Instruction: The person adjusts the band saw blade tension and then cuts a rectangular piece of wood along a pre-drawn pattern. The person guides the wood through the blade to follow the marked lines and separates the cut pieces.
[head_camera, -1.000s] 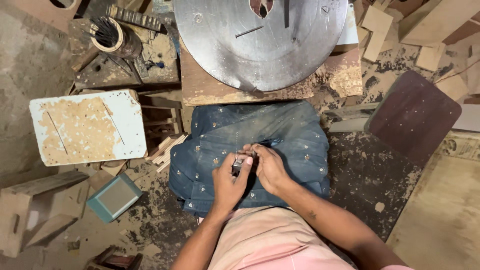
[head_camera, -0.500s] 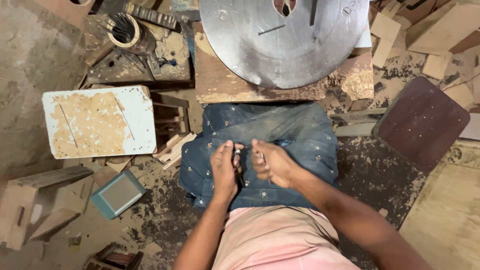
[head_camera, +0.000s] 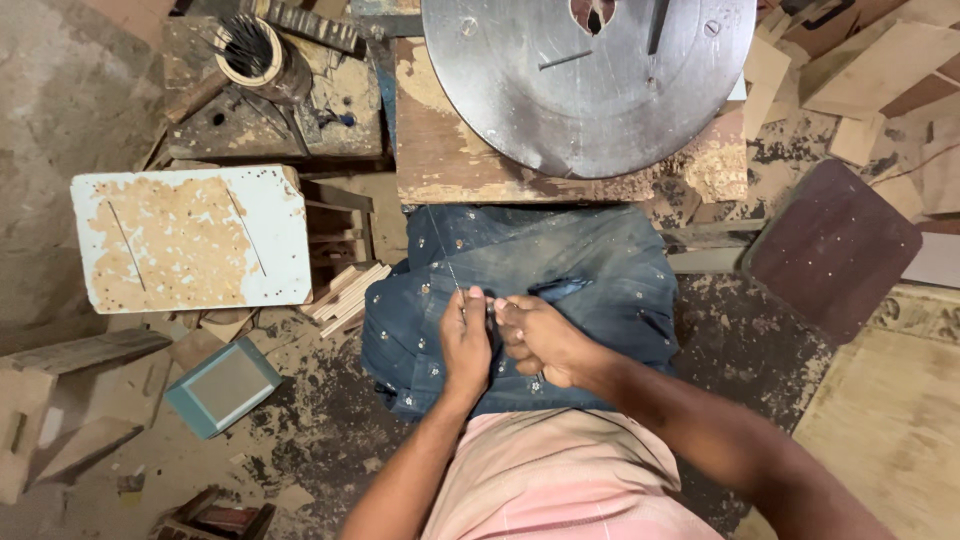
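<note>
My left hand (head_camera: 465, 345) and my right hand (head_camera: 540, 340) meet over a dark blue dotted cloth (head_camera: 610, 270) spread across my lap. The left thumb and fingers pinch the lower end of a thin wire-like strip (head_camera: 445, 250) that runs up and left over the cloth. The right hand's curled fingertips press against the left thumb. What lies between them is hidden. Pink fabric (head_camera: 560, 480) covers my lap nearer the camera.
A large round metal disc (head_camera: 590, 80) sits on a worn wooden block (head_camera: 440, 150) just beyond the cloth. Left are a chipped white board (head_camera: 190, 240), a teal box (head_camera: 222, 385) and a cup of thin rods (head_camera: 250, 50). Right lie a dark brown panel (head_camera: 830, 245) and wood offcuts (head_camera: 880, 60). Sawdust covers the floor.
The hands, closed together around a small dark piece a second ago, have shifted slightly left. The thin strip now shows above the left thumb. The view has drifted.
</note>
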